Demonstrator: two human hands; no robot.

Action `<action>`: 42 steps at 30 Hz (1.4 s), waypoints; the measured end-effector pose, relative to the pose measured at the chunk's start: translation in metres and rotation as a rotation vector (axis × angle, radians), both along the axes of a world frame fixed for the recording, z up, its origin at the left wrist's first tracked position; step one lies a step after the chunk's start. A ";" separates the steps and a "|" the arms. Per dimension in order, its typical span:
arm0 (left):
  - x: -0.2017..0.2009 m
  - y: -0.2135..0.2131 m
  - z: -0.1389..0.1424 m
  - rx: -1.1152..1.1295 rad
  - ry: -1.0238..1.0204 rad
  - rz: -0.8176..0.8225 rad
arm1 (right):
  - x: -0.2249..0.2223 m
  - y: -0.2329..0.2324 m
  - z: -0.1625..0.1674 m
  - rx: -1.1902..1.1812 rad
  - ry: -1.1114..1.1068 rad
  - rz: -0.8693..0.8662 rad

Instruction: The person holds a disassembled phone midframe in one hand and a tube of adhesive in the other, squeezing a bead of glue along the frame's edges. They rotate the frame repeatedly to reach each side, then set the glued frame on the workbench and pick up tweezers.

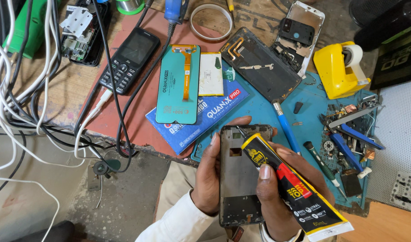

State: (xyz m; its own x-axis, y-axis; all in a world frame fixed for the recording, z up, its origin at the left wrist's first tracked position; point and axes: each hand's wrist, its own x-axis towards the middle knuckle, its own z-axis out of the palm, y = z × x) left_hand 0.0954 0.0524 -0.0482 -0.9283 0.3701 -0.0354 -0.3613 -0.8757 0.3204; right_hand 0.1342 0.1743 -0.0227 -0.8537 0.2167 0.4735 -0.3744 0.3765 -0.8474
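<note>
My left hand [208, 177] grips a bare dark phone frame [237, 179] by its left edge and top, holding it upright over the table's front edge. My right hand [277, 197] squeezes a black, yellow and red glue tube [290, 186]. The tube's thin nozzle touches the frame near its top right corner. On the table behind lie a teal replacement screen with an orange flex cable [178, 85] and a blue flat box [201, 118] under it.
A blue work mat [313, 112] carries a blue-handled brush [286, 127], a screwdriver [322, 163], tweezers and small parts [349, 134]. Behind are an opened phone back [259, 65], a keypad phone [130, 60], a yellow tape dispenser [340, 69], a tape ring [210, 21] and tangled cables [30, 89].
</note>
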 end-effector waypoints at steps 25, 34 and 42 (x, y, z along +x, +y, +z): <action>0.001 0.006 -0.003 0.034 0.022 0.012 | 0.001 0.009 -0.011 0.026 0.030 -0.032; 0.001 0.008 -0.004 0.057 0.017 0.011 | 0.003 0.009 -0.011 0.007 0.047 -0.030; 0.001 0.008 -0.006 0.043 0.020 0.009 | 0.003 0.008 -0.011 -0.067 0.057 -0.022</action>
State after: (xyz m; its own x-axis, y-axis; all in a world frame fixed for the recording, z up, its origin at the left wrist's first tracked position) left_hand 0.0962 0.0608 -0.0543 -0.9321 0.3622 -0.0012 -0.3471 -0.8922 0.2890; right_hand 0.1371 0.1823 -0.0341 -0.8207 0.2677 0.5048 -0.4148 0.3285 -0.8485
